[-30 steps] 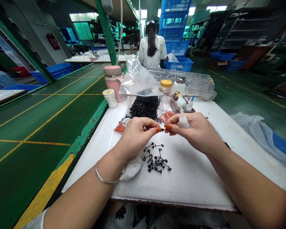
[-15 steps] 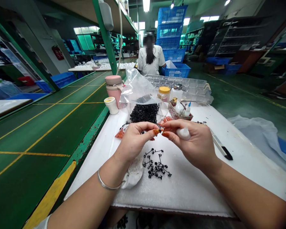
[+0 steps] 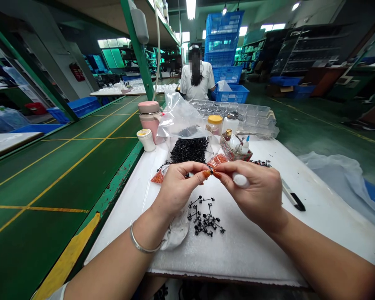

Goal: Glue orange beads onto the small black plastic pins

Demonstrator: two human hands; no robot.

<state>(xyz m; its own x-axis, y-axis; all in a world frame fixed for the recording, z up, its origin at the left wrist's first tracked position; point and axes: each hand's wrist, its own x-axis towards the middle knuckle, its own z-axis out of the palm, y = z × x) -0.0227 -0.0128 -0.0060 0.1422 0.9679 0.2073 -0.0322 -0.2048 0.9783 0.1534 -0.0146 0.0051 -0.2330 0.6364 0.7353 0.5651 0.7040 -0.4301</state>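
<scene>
My left hand (image 3: 178, 187) is closed in a pinch on a tiny black part (image 3: 210, 169), fingertips touching those of my right hand (image 3: 253, 191). In my right hand, a small white squeeze bottle (image 3: 240, 180) rests against the palm while thumb and forefinger pinch the same spot. A crumpled white cloth (image 3: 176, 231) lies tucked under my left wrist. Below my hands a small cluster of black pin-like parts (image 3: 204, 216) lies on the white foam mat (image 3: 253, 250). Behind them sits a heap of black parts (image 3: 189, 150) in an open plastic bag, with orange bits (image 3: 158, 176) beside it.
A pink flask (image 3: 150, 118), a small white jar (image 3: 146, 139), a yellow-lidded jar (image 3: 214, 123) and a small tray of bottles (image 3: 237, 148) stand at the back. Clear plastic trays (image 3: 253, 114) lie behind. A utility knife (image 3: 292, 196) rests right. A person in white sits ahead (image 3: 196, 77). Green conveyor (image 3: 65, 166) runs left.
My fingertips have closed together over the tiny part, and the right hand has turned so the white bottle sits lower in the palm. The view tilted slightly up.
</scene>
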